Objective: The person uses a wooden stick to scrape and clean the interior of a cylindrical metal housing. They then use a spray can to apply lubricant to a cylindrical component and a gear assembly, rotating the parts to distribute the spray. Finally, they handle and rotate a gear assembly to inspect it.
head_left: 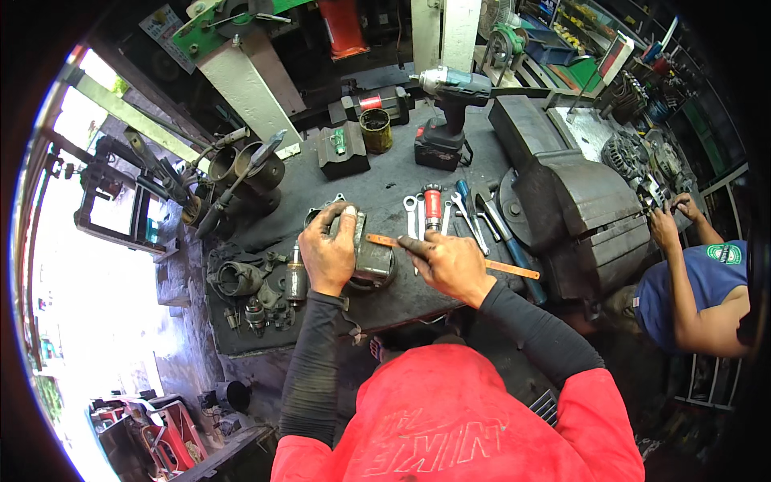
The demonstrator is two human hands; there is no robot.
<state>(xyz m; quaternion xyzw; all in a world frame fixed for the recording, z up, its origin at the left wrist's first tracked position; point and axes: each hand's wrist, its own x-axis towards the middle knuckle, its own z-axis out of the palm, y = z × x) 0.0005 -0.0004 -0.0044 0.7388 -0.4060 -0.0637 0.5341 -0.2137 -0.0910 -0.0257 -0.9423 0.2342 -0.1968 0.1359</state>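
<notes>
- The counter [385, 185] is a dark, greasy slab in a cluttered workshop, open to bright daylight on the left.
- A big grey vise [578, 213] stands at the counter's right end; beyond it another person's hands [671, 217] work on a separate part.
- A cordless impact driver [446, 108] stands upright at the back, next to a dirty can [375, 130].
- The metal housing [365, 253] sits near the counter's front edge. The left hand [328, 249] lies on top of it, fingers curled down over its far side.
- The right hand [450, 263] pinches a thin orange strip [450, 255], fingers closed on its middle. The strip runs left to right, its left tip touching the housing, its right end pointing toward the vise.
- Wrenches [462, 213] and a red-handled tool [433, 207] lie just behind the strip.
- Small parts [257, 297] are heaped left of the housing.
</notes>
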